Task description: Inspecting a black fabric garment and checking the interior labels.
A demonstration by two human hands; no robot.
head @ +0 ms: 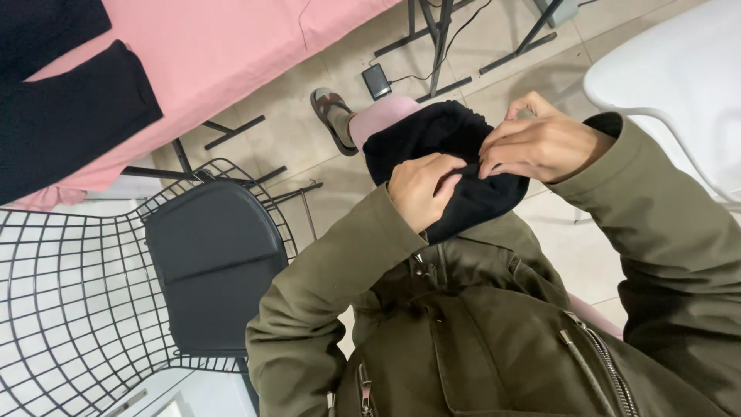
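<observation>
Two hands bunching a black garment

Both hands worked a black garment (444,150) held over the lap. My left hand (421,189), at its seven o'clock edge, pinched a fold; my right hand (540,143), at three o'clock, gripped the cloth. I judged a fold or turn-out was mid-step; next needed a firmer regrip.

Even, soft indoor light; faint shadows on floor; sharp focus; mild wide-angle bending at edges.

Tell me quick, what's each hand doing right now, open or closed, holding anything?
Left hand: closed, grip on the black garment.
Right hand: closed, fingertips pinching the same black garment.
</observation>
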